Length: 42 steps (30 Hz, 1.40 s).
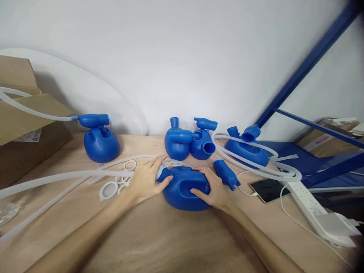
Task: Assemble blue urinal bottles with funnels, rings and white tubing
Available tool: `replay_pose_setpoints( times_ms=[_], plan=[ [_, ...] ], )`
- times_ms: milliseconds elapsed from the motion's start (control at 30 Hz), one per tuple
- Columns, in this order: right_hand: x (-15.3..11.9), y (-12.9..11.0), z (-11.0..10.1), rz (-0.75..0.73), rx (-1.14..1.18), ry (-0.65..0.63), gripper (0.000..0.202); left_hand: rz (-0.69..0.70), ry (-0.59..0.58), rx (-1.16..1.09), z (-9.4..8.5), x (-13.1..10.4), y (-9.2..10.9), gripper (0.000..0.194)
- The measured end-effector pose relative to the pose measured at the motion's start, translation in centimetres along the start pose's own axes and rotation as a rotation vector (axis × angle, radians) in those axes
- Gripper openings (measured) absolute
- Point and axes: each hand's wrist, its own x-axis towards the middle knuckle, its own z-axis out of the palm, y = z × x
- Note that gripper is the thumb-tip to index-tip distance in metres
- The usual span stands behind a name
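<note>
Left hand (pixel 148 175) clamps the neck of the near blue bottle (pixel 184 199); right hand (pixel 216 188) grips its right end. Steady base, white cap (pixel 159 173) held square: likely best.

Free room nearside of the blue jug (pixel 184 200), two bottles (pixel 176 150) as obstacles behind

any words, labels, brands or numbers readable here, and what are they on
No text can be read.
White label on the left cardboard box: print too small and blurred.
Pale label on the right cardboard box: reddish marking, too blurred.
Held blue jug: no lettering visible.
</note>
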Motion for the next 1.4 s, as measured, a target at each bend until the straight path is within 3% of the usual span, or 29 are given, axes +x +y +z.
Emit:
replay_pose_setpoints(
  times_ms=[200,400,533,633,700,800,900,1000,1167,1400],
  plan=[
    [0.3,0.1,-0.3,-0.074,-0.025,0.006,0.049,0.089,0.077,-0.112,0.8,0.4,-0.4,0.062],
    [0.6,0.7,-0.6,-0.065,0.025,-0.066,0.050,0.251,0.067,-0.438,1.0,1.0,-1.7,0.054],
    [1.1,-0.2,-1.5,0.014,0.039,-0.134,0.055,0.240,-0.017,-0.242,-0.4,1.4,-1.5,0.046],
    [2.6,-2.5,-2.3,0.057,0.023,-0.243,0.050,0.204,-0.136,0.058,-2.5,1.8,-0.4,0.053],
    [4.1,-4.3,-2.5,0.073,-0.010,-0.282,0.044,0.281,-0.167,0.151,-3.6,2.3,0.6,0.058],
    [6.5,-6.0,-1.9,0.129,-0.004,-0.287,0.042,0.374,-0.214,0.151,-3.9,3.1,1.8,0.046],
    [7.8,-6.1,-0.9,0.224,0.081,-0.320,0.041,0.321,-0.288,0.159,-3.2,3.6,2.4,0.031],
    [7.9,-5.7,-0.4,0.295,0.133,-0.382,0.044,0.303,-0.281,0.146,-2.8,3.6,2.2,0.030],
    [7.4,-5.8,-0.6,0.196,0.089,-0.420,0.036,0.345,-0.238,0.056,-2.9,3.2,1.3,0.030],
    [7.7,-5.6,0.1,0.187,0.072,-0.413,0.035,0.310,-0.244,-0.030,-2.8,3.5,0.9,0.031]
  ],
)
